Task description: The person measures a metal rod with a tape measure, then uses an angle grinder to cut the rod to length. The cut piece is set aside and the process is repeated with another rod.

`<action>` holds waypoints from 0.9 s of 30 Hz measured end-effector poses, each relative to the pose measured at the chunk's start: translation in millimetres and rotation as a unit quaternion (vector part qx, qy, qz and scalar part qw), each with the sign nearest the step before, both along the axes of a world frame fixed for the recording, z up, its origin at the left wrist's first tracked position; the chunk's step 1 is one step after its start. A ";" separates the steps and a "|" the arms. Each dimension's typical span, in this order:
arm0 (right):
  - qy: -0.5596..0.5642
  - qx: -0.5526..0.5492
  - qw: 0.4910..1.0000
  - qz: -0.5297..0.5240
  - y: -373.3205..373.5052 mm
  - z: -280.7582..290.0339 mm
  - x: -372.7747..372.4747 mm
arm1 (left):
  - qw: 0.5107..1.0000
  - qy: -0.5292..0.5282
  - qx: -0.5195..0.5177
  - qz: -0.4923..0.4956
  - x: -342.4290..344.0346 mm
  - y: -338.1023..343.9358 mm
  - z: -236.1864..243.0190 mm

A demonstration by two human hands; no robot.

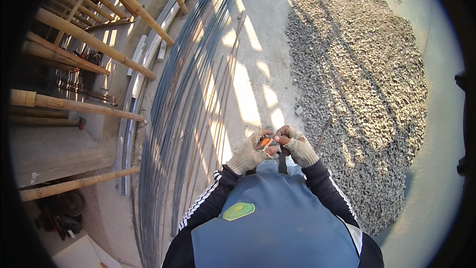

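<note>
In front of my body, both hands come together at chest height, in worn whitish gloves that leave the fingertips bare. My left hand [250, 154] is closed around a small orange-and-black tape measure [266, 143], its orange face turned up. Beside it, my right hand [296, 146] is closed in a pinch, thumb and fingertips at the tape measure's right side. What sits between those fingertips is too small to make out. Below the right hand a dark strap [282, 164] runs down over my blue vest [272, 213].
Long thin steel rebars [173, 119] lie in bundles on the concrete ground to my left. Past them are pale pipes [144, 69] and bamboo poles [99, 37] of a scaffold. A broad heap of grey gravel [357, 94] spreads on the right, with a thin stick [325, 133] at its edge.
</note>
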State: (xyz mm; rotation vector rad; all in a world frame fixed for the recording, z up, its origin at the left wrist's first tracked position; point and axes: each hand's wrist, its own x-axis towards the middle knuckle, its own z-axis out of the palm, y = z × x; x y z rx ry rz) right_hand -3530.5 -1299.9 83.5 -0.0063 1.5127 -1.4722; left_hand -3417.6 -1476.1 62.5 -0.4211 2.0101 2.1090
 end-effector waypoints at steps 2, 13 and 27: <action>-0.021 0.011 0.999 0.042 -24.1 -4.5 -44.7 | 0.999 -0.008 0.024 0.029 -25.8 -13.4 -1.5; -0.078 -0.080 0.992 0.049 -190.8 -35.3 -341.3 | 0.970 -0.055 0.160 0.175 -147.3 -175.0 -66.0; -0.076 0.105 0.990 0.061 -377.1 -221.5 -631.8 | 0.911 -0.311 0.200 0.184 -345.4 -318.1 -190.0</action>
